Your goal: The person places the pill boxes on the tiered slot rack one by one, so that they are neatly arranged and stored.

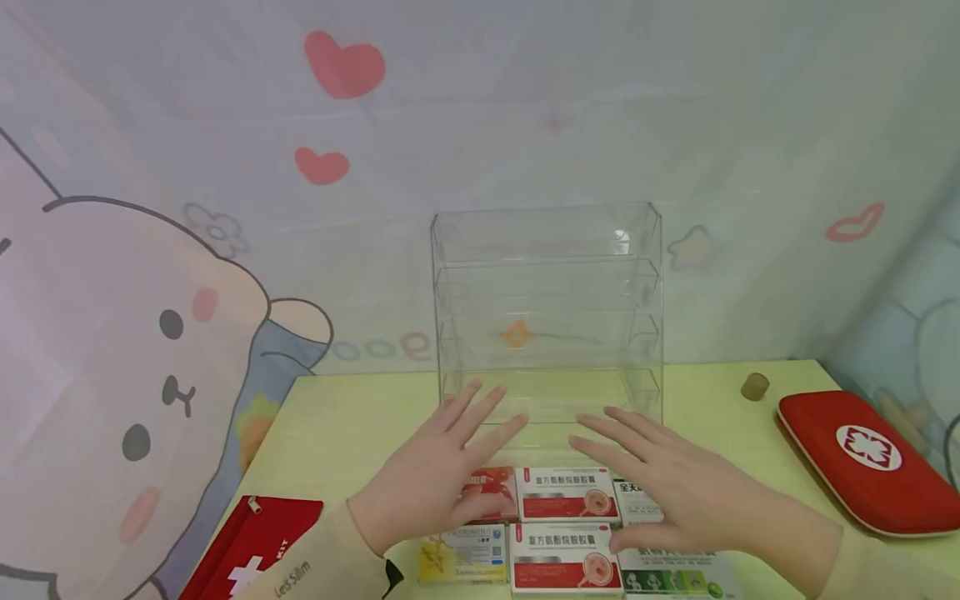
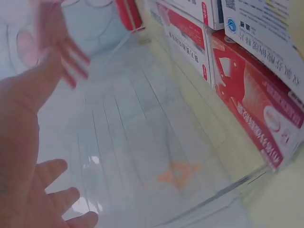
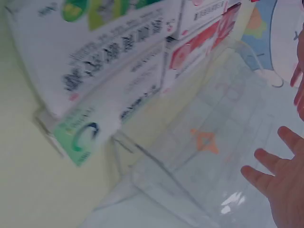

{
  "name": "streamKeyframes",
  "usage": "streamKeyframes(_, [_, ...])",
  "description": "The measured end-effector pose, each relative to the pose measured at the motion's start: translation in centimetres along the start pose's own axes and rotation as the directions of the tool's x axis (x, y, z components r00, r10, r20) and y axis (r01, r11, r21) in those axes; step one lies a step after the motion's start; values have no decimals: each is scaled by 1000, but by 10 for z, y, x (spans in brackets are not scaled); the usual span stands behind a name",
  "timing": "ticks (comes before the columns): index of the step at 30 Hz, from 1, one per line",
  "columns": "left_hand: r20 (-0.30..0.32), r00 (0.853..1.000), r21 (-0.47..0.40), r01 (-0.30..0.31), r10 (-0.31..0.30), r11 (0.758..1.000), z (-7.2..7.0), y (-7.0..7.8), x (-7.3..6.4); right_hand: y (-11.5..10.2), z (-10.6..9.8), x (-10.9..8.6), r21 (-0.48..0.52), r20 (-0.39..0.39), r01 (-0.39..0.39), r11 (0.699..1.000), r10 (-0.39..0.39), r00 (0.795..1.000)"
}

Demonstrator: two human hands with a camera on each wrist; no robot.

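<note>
My left hand (image 1: 442, 467) hovers with spread fingers over the left side of several medicine boxes, laid out in two rows. Opposite it, my right hand (image 1: 690, 492) is spread above the right side, holding nothing. Two matching red-and-white boxes, one behind (image 1: 566, 492) and one in front (image 1: 558, 567), lie between the hands. Under the left hand are a red box (image 2: 251, 90) and a yellow-and-white box (image 1: 465, 554). The right hand partly hides a white box (image 1: 637, 504) and a white-and-green box (image 1: 678, 575). Beyond the fingertips stands a clear tiered rack (image 1: 547, 287), its shelves bare.
At the left front lies a red zip pouch (image 1: 288, 518) with a white cross, partly behind the left sleeve. A red hard case (image 1: 817, 429) sits at the right edge, near a small brown cylinder (image 1: 754, 386). A printed cloth backdrop (image 1: 555, 125) rises behind the yellow table (image 1: 352, 425).
</note>
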State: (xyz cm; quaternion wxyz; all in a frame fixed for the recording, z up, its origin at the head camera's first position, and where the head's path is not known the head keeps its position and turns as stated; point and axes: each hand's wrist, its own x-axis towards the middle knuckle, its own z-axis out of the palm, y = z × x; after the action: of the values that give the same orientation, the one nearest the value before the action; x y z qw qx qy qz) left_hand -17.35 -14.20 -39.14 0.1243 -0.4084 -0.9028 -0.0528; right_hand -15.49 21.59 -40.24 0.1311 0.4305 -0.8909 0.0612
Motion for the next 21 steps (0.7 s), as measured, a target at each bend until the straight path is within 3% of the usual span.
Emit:
streamKeyframes(2, [-70,995,-77,68,-73,995,7,-5,-1,4,5,-9,25,-11,-35,999,35,999])
streamKeyframes(4, [-143,978,-147,132,-153,980,17,-12,-3,8,11,-18,56,-8,-86,995,86,996])
streamKeyframes(7, [-250,934,-233,199,-256,952,33,-23,-6,17,20,-35,97,40,-197,975,194,980])
streamKeyframes(10, [-309,888,-301,250,-342,920,50,-32,-7,28,30,-53,121,83,-308,944,299,951])
streamKeyframes(13, [-305,855,-367,301,-420,880,64,-41,-10,39,43,-69,137,101,-392,910,381,919])
streamKeyframes(16, [-261,832,-439,349,-489,828,75,-48,-14,48,57,-81,146,107,-450,881,438,893])
streamKeyframes(21, [-183,819,-618,334,-544,712,91,-60,-15,60,70,-96,170,90,-490,855,482,872])
